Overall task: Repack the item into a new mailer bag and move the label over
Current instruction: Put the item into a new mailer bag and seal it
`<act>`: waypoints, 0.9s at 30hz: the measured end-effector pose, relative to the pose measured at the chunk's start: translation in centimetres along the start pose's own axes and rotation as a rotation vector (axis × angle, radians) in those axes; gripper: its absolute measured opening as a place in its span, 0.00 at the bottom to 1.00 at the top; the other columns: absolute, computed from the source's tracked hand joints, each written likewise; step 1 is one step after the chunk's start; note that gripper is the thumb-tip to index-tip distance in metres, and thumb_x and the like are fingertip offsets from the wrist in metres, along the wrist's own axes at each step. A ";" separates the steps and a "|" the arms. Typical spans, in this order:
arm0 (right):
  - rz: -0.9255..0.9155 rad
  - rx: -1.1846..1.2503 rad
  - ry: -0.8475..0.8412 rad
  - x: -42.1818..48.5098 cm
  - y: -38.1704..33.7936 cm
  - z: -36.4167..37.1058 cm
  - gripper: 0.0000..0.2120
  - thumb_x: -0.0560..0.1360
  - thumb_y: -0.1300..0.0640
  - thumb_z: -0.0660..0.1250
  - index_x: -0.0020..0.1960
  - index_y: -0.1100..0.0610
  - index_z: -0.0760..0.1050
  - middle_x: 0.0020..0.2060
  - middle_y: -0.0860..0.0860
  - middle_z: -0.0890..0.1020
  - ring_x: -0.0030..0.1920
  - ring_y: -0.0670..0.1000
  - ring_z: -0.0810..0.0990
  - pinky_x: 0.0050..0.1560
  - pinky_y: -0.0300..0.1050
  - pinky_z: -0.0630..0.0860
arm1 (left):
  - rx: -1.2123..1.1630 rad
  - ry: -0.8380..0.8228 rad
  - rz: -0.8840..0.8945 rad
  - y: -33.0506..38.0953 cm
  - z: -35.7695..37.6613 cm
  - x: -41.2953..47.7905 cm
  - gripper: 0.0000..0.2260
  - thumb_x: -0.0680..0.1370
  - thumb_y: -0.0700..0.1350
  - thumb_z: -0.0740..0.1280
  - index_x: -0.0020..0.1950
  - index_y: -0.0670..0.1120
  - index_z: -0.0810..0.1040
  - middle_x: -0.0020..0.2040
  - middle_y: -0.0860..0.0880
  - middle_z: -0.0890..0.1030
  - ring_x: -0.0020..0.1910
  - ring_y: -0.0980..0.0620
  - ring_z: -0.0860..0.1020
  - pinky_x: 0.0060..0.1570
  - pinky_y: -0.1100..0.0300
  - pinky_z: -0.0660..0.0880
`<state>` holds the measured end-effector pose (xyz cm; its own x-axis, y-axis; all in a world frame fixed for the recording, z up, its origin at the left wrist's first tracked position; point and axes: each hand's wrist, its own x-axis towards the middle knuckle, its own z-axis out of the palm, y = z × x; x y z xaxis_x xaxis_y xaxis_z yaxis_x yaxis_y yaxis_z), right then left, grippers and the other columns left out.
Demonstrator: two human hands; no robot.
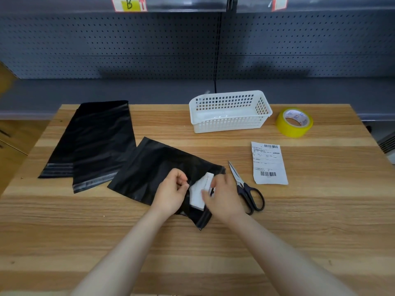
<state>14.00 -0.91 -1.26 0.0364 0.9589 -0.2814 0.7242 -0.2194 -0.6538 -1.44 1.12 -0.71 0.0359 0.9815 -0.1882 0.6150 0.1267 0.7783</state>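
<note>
we note the left grip (173, 189) curled, pinching the mouth edge of the black mailer bag (158, 165) on the bench (192, 253). the right grip (222, 197), blurred, clasps the white box (198, 194) at that mouth. the label (269, 163) lies just right of the scissors (245, 189).

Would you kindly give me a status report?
Left hand pinches black mailer edge. Right hand holds white box at its mouth. Label loose beside scissors.
</note>
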 end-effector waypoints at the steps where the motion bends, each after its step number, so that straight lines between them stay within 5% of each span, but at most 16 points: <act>1: 0.109 0.142 0.011 0.2 0.1 -0.2 0.07 0.74 0.57 0.64 0.48 0.57 0.67 0.53 0.54 0.70 0.49 0.52 0.73 0.44 0.43 0.71 | -0.001 -0.005 -0.002 0.1 0.0 0.0 0.05 0.77 0.39 0.64 0.48 0.49 0.72 0.40 0.54 0.75 0.37 0.58 0.74 0.39 0.67 0.69; 4: 0.415 0.631 -0.083 0.9 -0.1 -0.7 0.06 0.74 0.67 0.60 0.48 0.59 0.66 0.49 0.60 0.74 0.42 0.55 0.78 0.36 0.44 0.76 | 0.002 -0.054 0.013 0.4 0.0 -0.1 0.11 0.77 0.38 0.63 0.57 0.51 0.74 0.39 0.55 0.76 0.38 0.59 0.74 0.40 0.69 0.69; 7: 0.608 0.896 -0.186 1.4 -0.9 -0.4 0.11 0.76 0.69 0.59 0.57 0.62 0.69 0.57 0.62 0.75 0.50 0.58 0.81 0.45 0.46 0.80 | 0.050 -0.101 0.051 0.7 0.4 -0.1 0.17 0.78 0.38 0.62 0.66 0.49 0.73 0.38 0.56 0.76 0.40 0.59 0.75 0.47 0.68 0.71; 14: 0.602 1.433 -0.278 2.0 -1.8 1.3 0.22 0.71 0.78 0.47 0.57 0.63 0.70 0.51 0.62 0.78 0.60 0.60 0.76 0.61 0.54 0.75 | 0.109 -0.188 0.086 0.5 0.3 0.0 0.18 0.79 0.39 0.61 0.69 0.50 0.71 0.44 0.55 0.75 0.50 0.56 0.75 0.57 0.64 0.71; 17: 0.618 1.552 -0.308 2.4 -1.9 2.3 0.27 0.68 0.78 0.46 0.64 0.67 0.68 0.58 0.65 0.76 0.59 0.61 0.77 0.56 0.53 0.77 | 0.133 -0.207 0.084 0.2 0.3 0.1 0.18 0.79 0.39 0.60 0.68 0.51 0.72 0.48 0.54 0.75 0.51 0.56 0.74 0.56 0.65 0.70; 23: 0.597 1.521 -0.358 3.1 -2.6 4.1 0.34 0.68 0.76 0.49 0.73 0.60 0.58 0.63 0.64 0.74 0.60 0.59 0.77 0.57 0.54 0.77 | 0.119 -0.180 0.061 -0.2 -0.4 0.5 0.17 0.79 0.40 0.61 0.67 0.52 0.73 0.47 0.55 0.74 0.48 0.58 0.74 0.53 0.67 0.69; 27: 0.558 0.770 -0.298 2.7 -3.5 2.8 0.15 0.75 0.64 0.58 0.61 0.61 0.70 0.47 0.59 0.82 0.41 0.54 0.82 0.43 0.47 0.81 | 0.245 0.195 0.000 -1.5 -0.7 0.3 0.18 0.78 0.50 0.61 0.69 0.52 0.69 0.62 0.50 0.73 0.63 0.49 0.69 0.62 0.58 0.67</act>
<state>9.60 1.98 -1.72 -0.0154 0.6214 -0.7833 0.0082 -0.7833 -0.6216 -2.92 1.29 -1.48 -0.1013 0.9935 -0.0509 0.7874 0.1114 0.6063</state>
